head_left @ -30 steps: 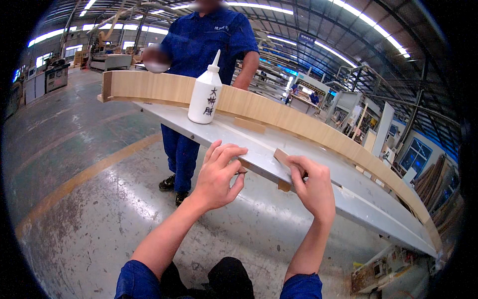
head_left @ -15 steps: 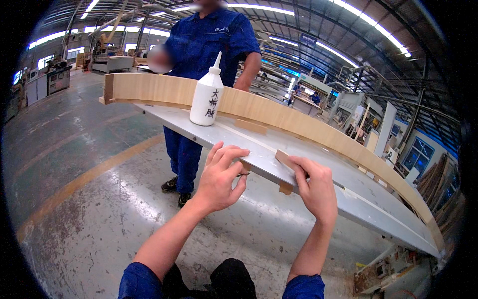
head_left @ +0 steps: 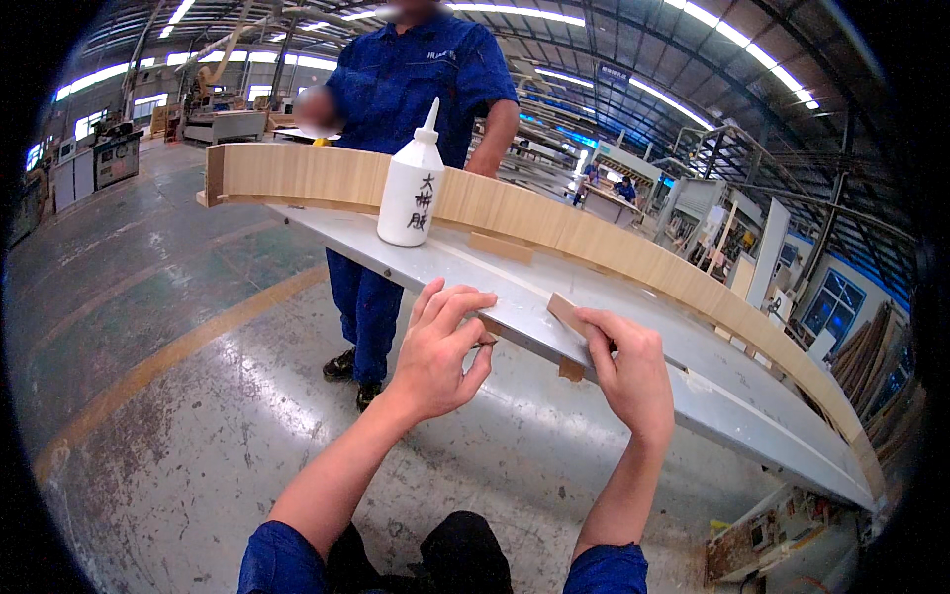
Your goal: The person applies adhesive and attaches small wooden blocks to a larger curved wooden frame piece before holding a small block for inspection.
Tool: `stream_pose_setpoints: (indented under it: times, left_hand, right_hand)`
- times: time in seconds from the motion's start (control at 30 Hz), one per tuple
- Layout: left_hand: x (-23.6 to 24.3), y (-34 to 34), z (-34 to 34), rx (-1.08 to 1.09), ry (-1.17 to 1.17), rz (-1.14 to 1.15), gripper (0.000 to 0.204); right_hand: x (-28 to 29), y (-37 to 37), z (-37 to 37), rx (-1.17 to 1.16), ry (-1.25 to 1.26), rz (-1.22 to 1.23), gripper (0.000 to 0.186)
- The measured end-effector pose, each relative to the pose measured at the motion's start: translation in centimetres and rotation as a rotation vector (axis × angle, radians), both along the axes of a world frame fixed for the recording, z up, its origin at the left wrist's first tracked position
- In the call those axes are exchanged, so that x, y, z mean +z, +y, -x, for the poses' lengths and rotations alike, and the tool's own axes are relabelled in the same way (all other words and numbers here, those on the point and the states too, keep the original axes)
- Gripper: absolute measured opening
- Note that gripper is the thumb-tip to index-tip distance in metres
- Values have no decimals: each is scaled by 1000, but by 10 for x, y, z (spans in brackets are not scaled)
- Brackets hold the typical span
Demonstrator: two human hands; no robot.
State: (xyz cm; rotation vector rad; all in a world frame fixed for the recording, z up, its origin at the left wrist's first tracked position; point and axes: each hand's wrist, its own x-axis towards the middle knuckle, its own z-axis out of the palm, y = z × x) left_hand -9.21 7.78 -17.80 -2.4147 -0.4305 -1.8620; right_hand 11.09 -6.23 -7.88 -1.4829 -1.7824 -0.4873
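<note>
My right hand point(head_left: 628, 366) pinches a small flat wooden strip point(head_left: 566, 312) between thumb and fingers, tilted over the near edge of the grey tabletop point(head_left: 633, 337). At that same edge, to the left, my left hand point(head_left: 435, 346) has its fingers bent, with fingertips by the tabletop. Its thumb and index finger close around a small dark bit that is too small to name. A white glue bottle point(head_left: 409, 193) with a pointed nozzle stands upright on the table beyond my left hand. Behind the bottle, a long curved wooden panel point(head_left: 554, 223) stands on edge along the far side.
Another wooden strip point(head_left: 501, 247) lies on the table near the panel. Brown pieces point(head_left: 571, 370) show beneath the table's near edge. A person in blue point(head_left: 421, 84) stands across the table. Farther off are machines point(head_left: 223, 127), a stack of wood point(head_left: 871, 356) and other people point(head_left: 623, 190).
My hands and the wooden strip stay almost in place. Something yellow now shows by the hand of the person opposite. A distant person at the back has shifted slightly.
</note>
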Motion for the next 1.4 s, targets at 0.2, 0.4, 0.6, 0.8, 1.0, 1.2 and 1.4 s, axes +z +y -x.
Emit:
stream_pose_setpoints:
  times: [0.2, 0.4, 0.6, 0.8, 1.0, 1.2, 1.4]
  left_hand:
    - [0, -1, -1, -8, -2, -2, 10]
    - [0, 1, 2, -7, -15, -7, 10]
    - [2, 2, -1, -16, -15, -4, 10]
    - [0, 3, -2, 8, -9, -15, 10]
    - [-2, 4, 0, 2, -14, -18, 10]
    - [0, 0, -11, 3, 7, -21, 13]
    - [-5, 4, 8, 43, 13, -6, 11]
  right_hand:
    - [0, 0, -1, 1, 11, -3, 20]
    - [2, 0, 3, -20, 4, 25, 21]
    - [1, -1, 1, -27, 17, 31, 24]
    - [-1, 0, -3, -16, 28, 13, 24]
    - [-2, 2, -1, -1, 36, 4, 24]
    - [1, -4, -6, -4, 45, -13, 24]
    - [-3, 4, 7, 13, 18, -7, 25]
